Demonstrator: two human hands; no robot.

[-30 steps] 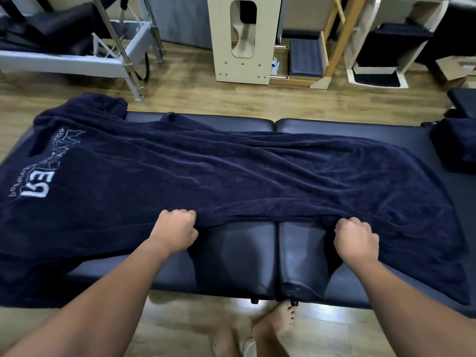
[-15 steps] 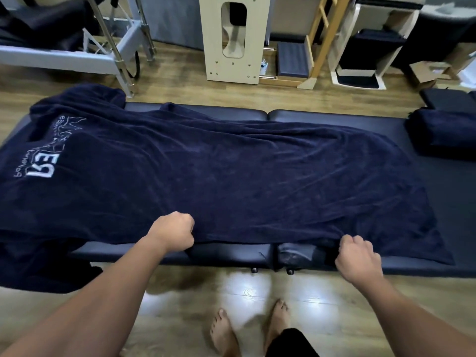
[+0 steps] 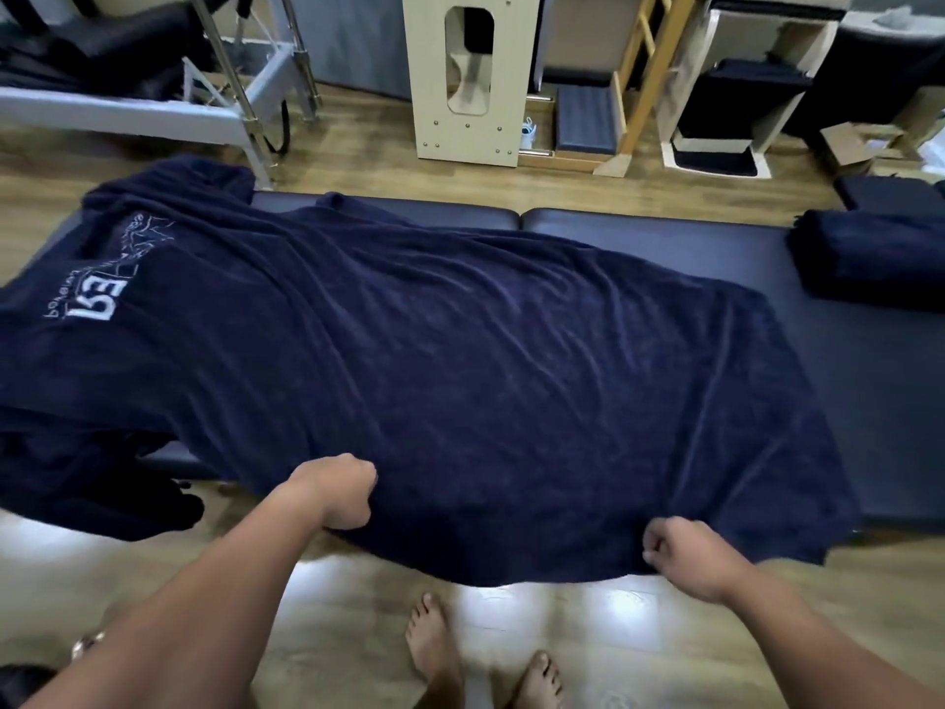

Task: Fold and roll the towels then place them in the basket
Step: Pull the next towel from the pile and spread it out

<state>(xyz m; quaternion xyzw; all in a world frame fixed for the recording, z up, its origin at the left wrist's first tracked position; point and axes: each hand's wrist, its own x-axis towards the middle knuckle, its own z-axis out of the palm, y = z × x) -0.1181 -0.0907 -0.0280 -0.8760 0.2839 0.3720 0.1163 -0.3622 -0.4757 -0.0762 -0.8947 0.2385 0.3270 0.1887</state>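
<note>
A large navy towel (image 3: 460,360) with a white logo at its left end lies spread over the dark padded table (image 3: 869,411). Its near edge hangs past the table's front edge toward me. My left hand (image 3: 337,491) grips that near edge left of centre, fingers curled into the cloth. My right hand (image 3: 685,557) grips the same edge further right, just off the table's front. The towel's left end droops over the table's left side. No basket is in view.
A folded navy towel (image 3: 869,263) sits at the table's far right. Beyond the table stand a metal-framed bench (image 3: 153,110), a cream wooden box (image 3: 465,79) and a ladder-like frame (image 3: 654,79). My bare feet (image 3: 480,657) stand on the wooden floor.
Both hands have pulled the towel's near edge toward me, from on top of the table to past its front edge. The towel now covers the front of the table.
</note>
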